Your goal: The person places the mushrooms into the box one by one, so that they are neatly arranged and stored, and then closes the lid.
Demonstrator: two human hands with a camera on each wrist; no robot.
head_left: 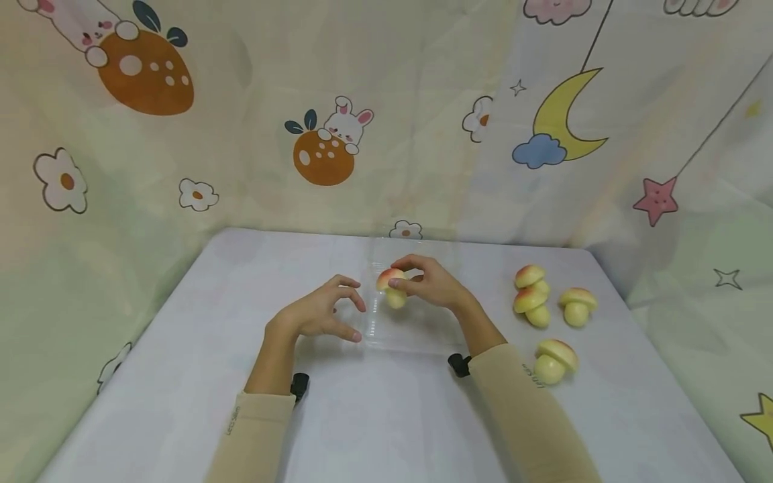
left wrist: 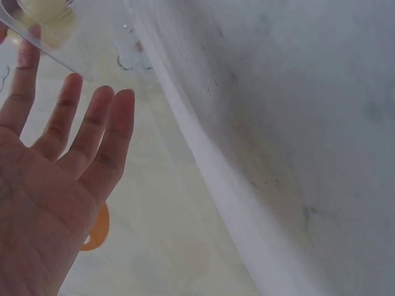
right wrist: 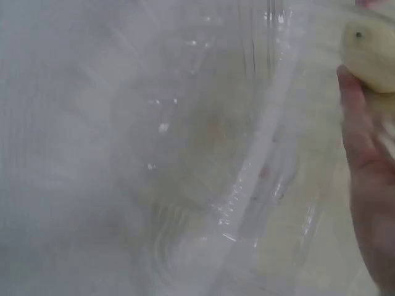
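My right hand [head_left: 431, 285] pinches a toy mushroom [head_left: 396, 300], with a yellow stem and a red-tinged cap, by thumb and fingers. It holds the mushroom above a clear plastic box [head_left: 417, 335] near the middle of the table. In the right wrist view, part of the mushroom [right wrist: 367, 58] shows at the fingertips, and ridges of the transparent box [right wrist: 247, 166] catch the light. Left of the box, my left hand [head_left: 319, 310] is held with fingers spread and gently bent, nothing in its grasp. A clear plastic edge [left wrist: 46, 49] appears beyond its fingers in the left wrist view.
Several similar mushrooms [head_left: 578, 306] lie on the right side of the white table [head_left: 241, 282], two of them touching. Patterned cloth [head_left: 410, 168] hangs behind and beside the table. A small black camera [head_left: 459, 365] is on each wrist.
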